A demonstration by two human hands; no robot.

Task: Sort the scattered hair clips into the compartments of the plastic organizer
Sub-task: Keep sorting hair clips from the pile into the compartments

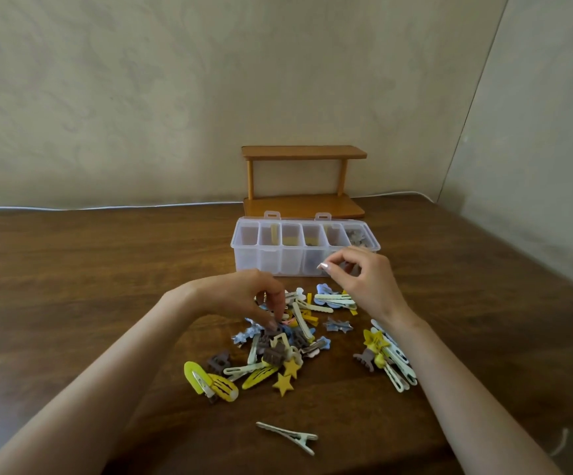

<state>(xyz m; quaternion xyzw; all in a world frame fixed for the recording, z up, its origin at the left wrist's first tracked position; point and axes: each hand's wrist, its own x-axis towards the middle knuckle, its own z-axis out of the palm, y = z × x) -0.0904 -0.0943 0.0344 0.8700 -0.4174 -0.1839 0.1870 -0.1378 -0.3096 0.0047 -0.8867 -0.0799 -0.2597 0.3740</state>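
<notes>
A clear plastic organizer [237, 246] with several compartments stands open at the back of the wooden table; some compartments hold yellow clips, and the rightmost holds grey flower clips. In front of it lies a pile of hair clips [279, 353]: yellow, white, brown and blue. A smaller bunch of white and yellow clips [389, 359] lies to the right. One white alligator clip [288, 437] lies alone near me. My left hand [244, 296] reaches down into the pile, fingertips pinched on a small brown clip [274, 331]. My right hand [363, 279] hovers at the organizer's front wall, pinching a small grey clip [346, 268].
A small two-tier wooden shelf [303, 180] stands against the wall just behind the organizer. A white cable [106, 207] runs along the table's back edge. The table's right edge [504, 255] slants away beside a second wall.
</notes>
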